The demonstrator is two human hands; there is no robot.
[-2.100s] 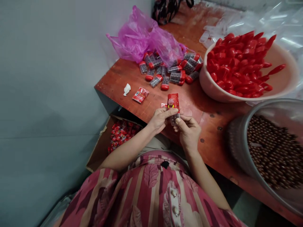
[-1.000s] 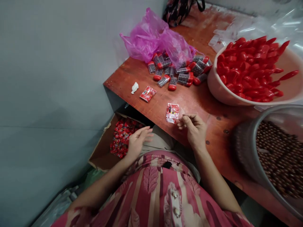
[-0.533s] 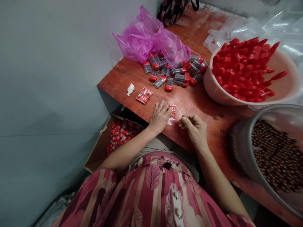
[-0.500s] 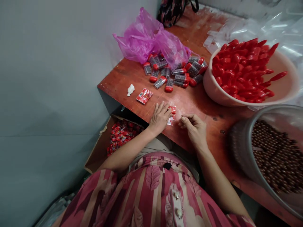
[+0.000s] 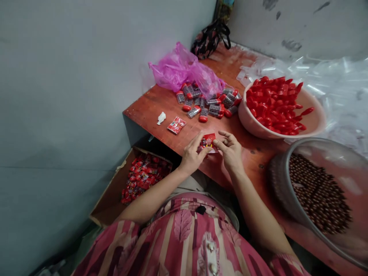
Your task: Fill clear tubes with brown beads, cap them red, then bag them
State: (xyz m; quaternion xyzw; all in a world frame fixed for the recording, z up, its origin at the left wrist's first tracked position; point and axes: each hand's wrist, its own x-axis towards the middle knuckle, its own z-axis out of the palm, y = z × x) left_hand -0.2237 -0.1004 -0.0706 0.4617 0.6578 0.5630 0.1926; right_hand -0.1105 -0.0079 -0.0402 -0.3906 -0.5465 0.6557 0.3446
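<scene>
Between my hands, above the table's near edge, is a small red printed packet [image 5: 211,138] with a clear plastic edge. My left hand [image 5: 193,154] has its thumb and fingers closed on the packet's left side. On its right edge, the thumb and index finger of my right hand [image 5: 230,150] pinch it, the other fingers curled loosely. Left of my hands lies a flat stack of red printed packets [image 5: 176,125]. A crumpled white scrap [image 5: 161,118] sits beside that stack.
Small clear tubes with red caps [image 5: 203,114] lie heaped by a pink plastic bag [image 5: 172,73]. At right stand a pink bowl [image 5: 258,130] of red plastic pieces and a grey basin [image 5: 283,168] of brown balls. A cardboard box [image 5: 105,203] of red packets is below the table's left edge.
My left hand has gone from lying flat over the packets to gripping one red packet. My right hand has moved in and pinches its right edge. The view has tilted up.
</scene>
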